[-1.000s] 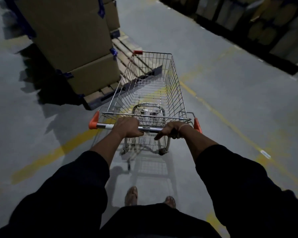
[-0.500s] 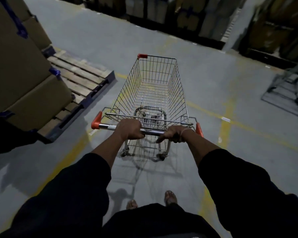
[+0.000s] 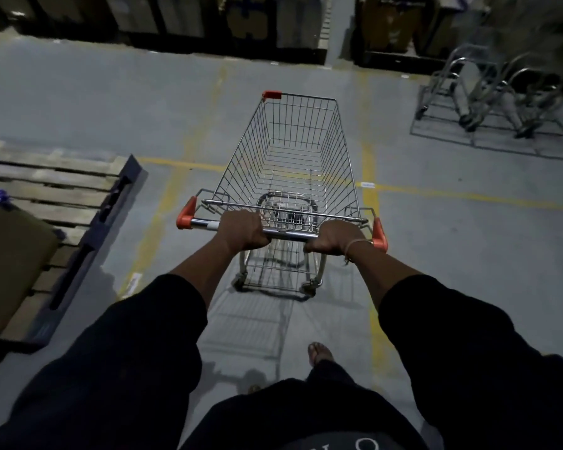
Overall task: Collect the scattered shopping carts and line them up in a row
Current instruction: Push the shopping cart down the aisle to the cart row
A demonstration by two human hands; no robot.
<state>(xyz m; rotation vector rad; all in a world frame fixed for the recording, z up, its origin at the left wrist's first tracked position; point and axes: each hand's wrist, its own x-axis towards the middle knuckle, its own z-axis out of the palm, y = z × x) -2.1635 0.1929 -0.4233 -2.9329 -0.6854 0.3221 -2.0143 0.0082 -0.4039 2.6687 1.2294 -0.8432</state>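
Note:
An empty wire shopping cart (image 3: 293, 157) with orange corner caps stands on the grey floor straight ahead of me. My left hand (image 3: 242, 230) grips the left part of its metal handle bar (image 3: 285, 234). My right hand (image 3: 333, 238) grips the bar near the right orange end, a thin band on the wrist. At the far right stands a row of other carts (image 3: 514, 95), blurred, seen from low down with their frames and wheels showing.
A wooden pallet (image 3: 62, 190) with a cardboard box (image 3: 10, 254) lies close on the left. Dark shelving with boxes (image 3: 241, 24) runs along the back. Yellow lines (image 3: 369, 196) cross the concrete floor. My foot (image 3: 319, 352) shows below the cart.
The view and cart have swung to the right: the pallet and boxes slid off to the left, and the row of carts has come further into view at the far right. Both hands keep their grip.

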